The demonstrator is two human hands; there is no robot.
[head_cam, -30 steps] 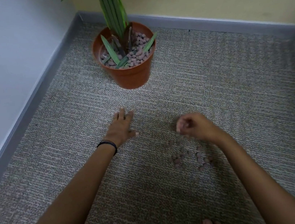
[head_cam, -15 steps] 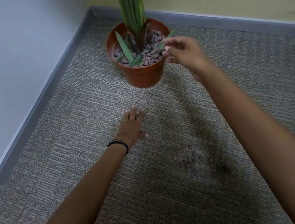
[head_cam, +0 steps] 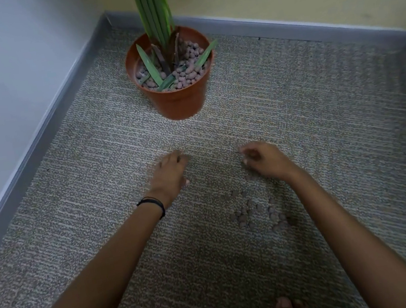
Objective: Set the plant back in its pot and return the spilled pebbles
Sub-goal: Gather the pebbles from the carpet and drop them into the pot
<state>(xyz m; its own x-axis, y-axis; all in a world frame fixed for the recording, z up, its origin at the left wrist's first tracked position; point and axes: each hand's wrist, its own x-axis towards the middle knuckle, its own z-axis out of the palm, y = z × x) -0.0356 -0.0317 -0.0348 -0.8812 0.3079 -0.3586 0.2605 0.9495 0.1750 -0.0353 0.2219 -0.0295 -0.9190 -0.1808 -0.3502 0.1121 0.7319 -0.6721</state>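
On the carpet (head_cam: 322,116) of the head view, the plant (head_cam: 154,11) is seen already seated in its terracotta pot (head_cam: 178,99), which stands upright in the corner where two skirting boards (head_cam: 44,129) meet. The long axis of the plant is vertical: its bundled green stems rise straight up out of frame, while a few short leaves splay outward over the rim. Pebbles fill the pot around the stems.

A loose scatter of spilled pebbles (head_cam: 259,211) is left on the carpet, near the person and well apart from the pot, just beside the right forearm. The left hand (head_cam: 169,174) is laid palm-down on the carpet, fingers together and holding nothing. The right hand (head_cam: 262,159) is blurred, its fingers curled loosely inward; whether a pebble is pinched in that grip cannot be told.

Several risks are judged from here. Pebbles could be pressed into the carpet pile or rolled wider by a sweeping forearm, since the right arm lies so close to them. Small ones could be dropped between scatter and pot, given the gap to be crossed. The pot could be tipped if its rim or the leaves are knocked during a release.
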